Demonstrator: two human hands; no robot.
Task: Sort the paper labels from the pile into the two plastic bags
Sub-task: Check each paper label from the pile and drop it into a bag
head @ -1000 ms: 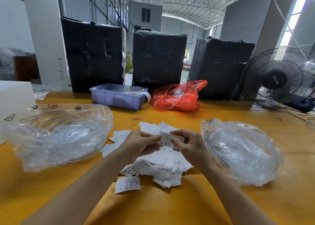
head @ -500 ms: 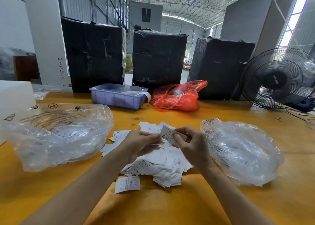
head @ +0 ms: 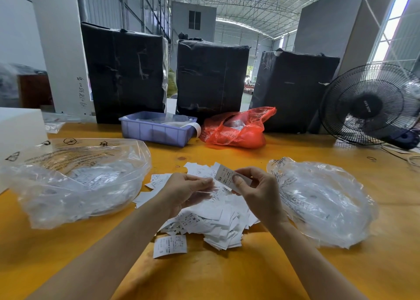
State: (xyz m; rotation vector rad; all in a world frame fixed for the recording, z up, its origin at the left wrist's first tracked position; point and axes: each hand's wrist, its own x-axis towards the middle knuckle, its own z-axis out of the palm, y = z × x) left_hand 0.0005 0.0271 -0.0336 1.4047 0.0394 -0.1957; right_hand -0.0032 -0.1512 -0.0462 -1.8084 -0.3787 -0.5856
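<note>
A pile of white paper labels (head: 211, 220) lies on the yellow table between two clear plastic bags. The left bag (head: 75, 181) is open and holds several labels. The right bag (head: 322, 199) lies crumpled. My right hand (head: 259, 190) pinches one label (head: 226, 177) marked XS between thumb and fingers above the pile. My left hand (head: 186, 190) hovers just left of it with its fingers loosely curled; its fingertips are close to the label's left edge. One label (head: 170, 246) lies apart at the pile's near side.
At the back stand a blue plastic tray (head: 156, 131), a red plastic bag (head: 236, 129) and three black wrapped boxes (head: 211, 77). A black fan (head: 370, 104) stands at the right rear. A white box (head: 20, 129) sits at the far left.
My right hand has lifted the label and turned it upward, away from my left hand, which had been holding it too. The left hand stays over the pile.
</note>
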